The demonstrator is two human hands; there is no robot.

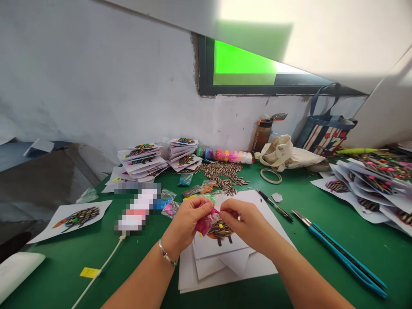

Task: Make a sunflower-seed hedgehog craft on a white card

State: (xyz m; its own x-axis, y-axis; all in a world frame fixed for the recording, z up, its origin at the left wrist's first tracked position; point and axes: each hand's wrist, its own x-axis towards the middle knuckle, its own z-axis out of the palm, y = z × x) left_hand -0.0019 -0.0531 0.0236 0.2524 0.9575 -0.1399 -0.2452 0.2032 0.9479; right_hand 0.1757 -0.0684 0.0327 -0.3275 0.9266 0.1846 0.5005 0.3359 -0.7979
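Observation:
My left hand (188,221) is closed around a small clear bag of pink beads (205,222), held just above a white sheet (225,253) on the green table (322,240). My right hand (244,221) pinches at the top of the same bag, fingers pressed together. Under both hands a sunflower-seed picture (220,231) with coloured dots lies glued on the top sheet. A silver bracelet (167,254) circles my left wrist.
Loose sunflower seeds (225,174) and a row of bead jars (225,155) lie by the wall. Stacks of finished seed pictures (144,161) stand at left and right (376,189). Blue utility knife (344,253), black pen (275,205), tape ring (271,176), bead bags (170,208), cloth bags and a bottle (262,135) lie around.

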